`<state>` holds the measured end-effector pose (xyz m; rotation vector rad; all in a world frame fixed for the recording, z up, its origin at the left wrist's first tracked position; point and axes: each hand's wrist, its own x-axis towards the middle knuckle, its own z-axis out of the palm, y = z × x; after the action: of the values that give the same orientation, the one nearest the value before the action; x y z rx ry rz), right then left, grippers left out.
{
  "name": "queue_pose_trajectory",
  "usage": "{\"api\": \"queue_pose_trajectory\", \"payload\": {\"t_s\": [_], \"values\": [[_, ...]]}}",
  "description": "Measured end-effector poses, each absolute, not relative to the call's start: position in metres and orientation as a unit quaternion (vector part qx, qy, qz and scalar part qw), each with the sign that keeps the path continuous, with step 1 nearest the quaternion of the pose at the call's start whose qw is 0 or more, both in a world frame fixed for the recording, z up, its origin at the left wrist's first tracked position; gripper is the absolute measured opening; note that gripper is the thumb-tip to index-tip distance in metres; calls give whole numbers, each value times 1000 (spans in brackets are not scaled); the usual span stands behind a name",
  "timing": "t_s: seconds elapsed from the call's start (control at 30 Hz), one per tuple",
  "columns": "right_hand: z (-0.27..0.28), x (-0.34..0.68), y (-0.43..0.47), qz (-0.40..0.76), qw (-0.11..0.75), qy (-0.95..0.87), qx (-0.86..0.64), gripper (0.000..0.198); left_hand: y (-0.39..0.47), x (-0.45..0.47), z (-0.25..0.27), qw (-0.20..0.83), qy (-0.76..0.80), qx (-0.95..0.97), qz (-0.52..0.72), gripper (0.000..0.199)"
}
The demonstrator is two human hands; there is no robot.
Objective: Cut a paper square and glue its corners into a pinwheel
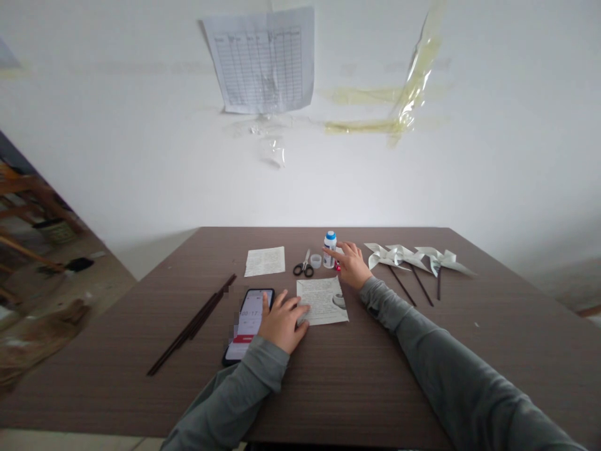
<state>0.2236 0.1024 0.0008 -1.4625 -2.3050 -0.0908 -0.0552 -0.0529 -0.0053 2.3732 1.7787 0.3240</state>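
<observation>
**Paper sheet pinned on bench, glue bottle at the fingertips**

Brown wood-grain bench (357, 382) carries everything; layout from big to small below.

- Paper sheet (319, 302): lies flat near bench centre, printed side up. Looks thin, light and floppy, so it will likely slide on the smooth top unless pinned. Best taken by an edge or corner, or held flat under a palm. Creases easily.
- Left hand (282, 322): fingers spread, lying flat, fingertips on the sheet's left edge, heel just beside the phone (248, 324). It grips nothing.
- Right hand (351, 264): reaches past the sheet's far edge, fingers loosely extended, tips touching or just beside the glue bottle (330, 248). Cannot tell whether it pinches anything; a small red item sits partly hidden under it.
- Glue bottle: small, upright, white with blue cap. Judged rigid plastic, light, tippy. Take it around the body, not the cap.
- Scissors (304, 268) and a small clear cup (316, 260): just left of the bottle.
- Paper pinwheels (413, 258) on dark sticks: right of the hand, fragile folds, so lift by the stick.
- Loose dark sticks (195, 324): left of the phone, stiff and thin.
</observation>
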Motion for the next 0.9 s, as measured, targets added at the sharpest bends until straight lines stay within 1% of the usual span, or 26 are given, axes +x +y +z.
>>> {"api": "queue_pose_trajectory", "payload": {"t_s": [0.13,0.27,0.4,0.57,0.63,0.73,0.77,0.9], "values": [[-1,236,99,-77,253,-824,-501,89,-52,-56,-4,92,591,794,109,54],[-5,252,89,-99,300,-817,-482,80,-53,-50,-6,91,585,797,120,49],[-11,268,73,-95,344,-804,-475,67,-57,-40,-6,93,577,803,114,46],[-19,287,53,-60,381,-794,-470,61,-61,-26,2,97,565,810,123,42],[-22,291,46,-45,392,-785,-478,54,-60,-20,5,97,566,809,127,41],[-26,290,40,-27,389,-776,-496,26,-57,-11,9,102,576,802,121,43],[-27,289,38,-22,384,-774,-503,21,-56,-8,9,103,579,800,119,43],[-31,279,36,10,369,-775,-513,29,-53,0,9,105,580,799,116,41]]}}
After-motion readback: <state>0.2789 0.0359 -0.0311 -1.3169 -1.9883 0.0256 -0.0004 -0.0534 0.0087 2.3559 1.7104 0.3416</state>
